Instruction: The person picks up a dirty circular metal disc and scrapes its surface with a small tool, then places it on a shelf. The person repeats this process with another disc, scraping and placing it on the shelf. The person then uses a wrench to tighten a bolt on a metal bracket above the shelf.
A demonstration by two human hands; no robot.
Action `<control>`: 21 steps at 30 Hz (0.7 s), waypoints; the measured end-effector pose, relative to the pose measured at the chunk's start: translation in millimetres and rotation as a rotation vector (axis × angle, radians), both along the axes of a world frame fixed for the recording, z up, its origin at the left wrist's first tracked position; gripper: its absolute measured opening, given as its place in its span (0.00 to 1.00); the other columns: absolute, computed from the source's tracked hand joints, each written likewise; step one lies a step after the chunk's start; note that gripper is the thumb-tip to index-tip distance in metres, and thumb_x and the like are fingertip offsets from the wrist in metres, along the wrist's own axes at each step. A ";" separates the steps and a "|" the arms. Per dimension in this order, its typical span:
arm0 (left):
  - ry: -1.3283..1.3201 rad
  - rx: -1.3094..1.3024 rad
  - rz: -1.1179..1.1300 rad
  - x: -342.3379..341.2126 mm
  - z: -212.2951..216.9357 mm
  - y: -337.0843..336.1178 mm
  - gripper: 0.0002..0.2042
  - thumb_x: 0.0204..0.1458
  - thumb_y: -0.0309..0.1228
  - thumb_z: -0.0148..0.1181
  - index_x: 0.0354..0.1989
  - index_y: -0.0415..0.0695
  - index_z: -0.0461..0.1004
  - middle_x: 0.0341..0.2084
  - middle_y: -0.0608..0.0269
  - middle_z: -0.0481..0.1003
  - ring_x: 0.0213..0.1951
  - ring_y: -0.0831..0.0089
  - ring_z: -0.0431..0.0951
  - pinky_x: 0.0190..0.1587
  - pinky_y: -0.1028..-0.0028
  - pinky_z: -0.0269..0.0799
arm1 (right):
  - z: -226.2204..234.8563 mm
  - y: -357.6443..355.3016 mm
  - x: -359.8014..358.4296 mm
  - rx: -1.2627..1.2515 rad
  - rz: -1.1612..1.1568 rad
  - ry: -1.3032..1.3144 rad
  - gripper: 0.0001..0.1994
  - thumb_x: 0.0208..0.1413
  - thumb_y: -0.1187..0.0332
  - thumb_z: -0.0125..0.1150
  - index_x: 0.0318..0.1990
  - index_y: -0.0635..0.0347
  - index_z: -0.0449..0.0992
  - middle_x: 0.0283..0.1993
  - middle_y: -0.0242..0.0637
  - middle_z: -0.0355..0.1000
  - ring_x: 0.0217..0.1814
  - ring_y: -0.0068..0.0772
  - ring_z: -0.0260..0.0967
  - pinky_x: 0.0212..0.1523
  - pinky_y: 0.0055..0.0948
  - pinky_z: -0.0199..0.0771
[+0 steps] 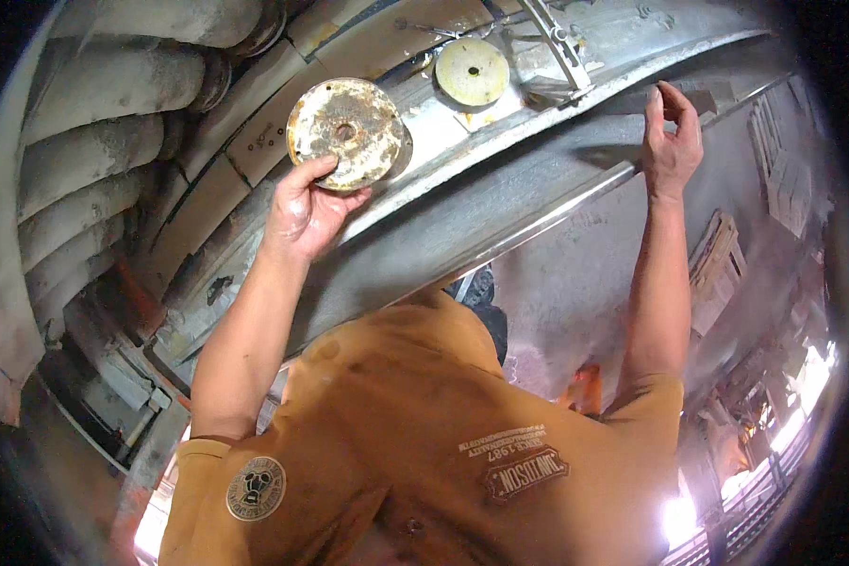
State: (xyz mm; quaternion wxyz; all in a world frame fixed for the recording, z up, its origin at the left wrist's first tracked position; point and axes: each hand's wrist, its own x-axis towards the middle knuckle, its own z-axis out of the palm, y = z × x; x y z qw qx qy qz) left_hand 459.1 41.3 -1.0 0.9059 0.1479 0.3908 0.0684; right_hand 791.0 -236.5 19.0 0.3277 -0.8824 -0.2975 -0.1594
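Holding one of two discs [351, 118]

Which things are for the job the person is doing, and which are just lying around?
Probably for the job:
stained round disc, held in the left grip
yellowish round disc, lying nearby, also with a hole in its middle

Probably just lying around:
wooden slats, off to the right of the right forearm
orange thing, too unclear to name
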 end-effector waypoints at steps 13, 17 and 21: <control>-0.110 0.004 0.301 82.1 -61.3 14.8 0.32 0.44 0.11 0.53 0.62 0.34 0.54 0.58 0.45 0.63 0.61 0.49 0.63 0.65 0.47 0.57 | -5.9 3.1 14.7 -0.148 -0.198 0.309 0.13 0.55 0.60 0.62 0.42 0.56 0.78 0.37 0.33 0.78 0.38 0.26 0.75 0.41 0.26 0.71; -0.130 0.005 0.342 105.0 -84.7 39.4 0.30 0.44 0.08 0.50 0.60 0.34 0.56 0.58 0.46 0.63 0.60 0.50 0.64 0.65 0.51 0.58 | -2.9 8.2 15.1 -0.220 -0.189 0.305 0.12 0.55 0.60 0.61 0.42 0.57 0.78 0.37 0.34 0.77 0.39 0.28 0.75 0.41 0.27 0.71; -0.105 0.089 0.344 126.7 -103.9 58.8 0.27 0.43 0.10 0.53 0.56 0.34 0.61 0.55 0.48 0.67 0.59 0.53 0.65 0.64 0.54 0.61 | 0.5 11.5 15.3 -0.298 -0.223 0.337 0.11 0.55 0.62 0.61 0.42 0.58 0.77 0.36 0.36 0.77 0.38 0.30 0.74 0.42 0.28 0.71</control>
